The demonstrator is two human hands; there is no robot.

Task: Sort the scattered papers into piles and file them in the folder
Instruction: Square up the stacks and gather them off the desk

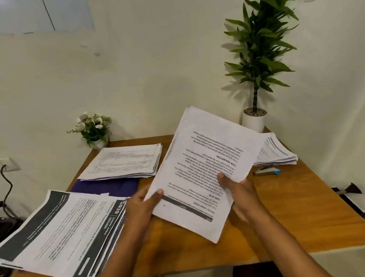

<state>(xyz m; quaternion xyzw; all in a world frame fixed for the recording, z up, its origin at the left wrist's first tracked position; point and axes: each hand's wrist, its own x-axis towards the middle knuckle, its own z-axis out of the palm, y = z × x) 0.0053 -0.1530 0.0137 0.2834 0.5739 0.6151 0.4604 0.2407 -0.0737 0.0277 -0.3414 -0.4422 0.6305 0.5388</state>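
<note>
Left hand (143, 208) and right hand (239, 191) hold sheaf (210, 153) ("TASK GOAL" upside-down).

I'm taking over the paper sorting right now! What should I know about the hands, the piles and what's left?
Left hand: grips the held stack at its left edge, thumb on top.
Right hand: grips the same stack at its right edge. The stack is tilted above the table.
Left pile: fanned, overhanging the near left corner.
Back pile: lies partly on the blue folder.
Right pile: behind the stapler.
Done: three piles made.
Left: place the held stack, then file the piles. The folder seems to hold nothing yet.
</note>
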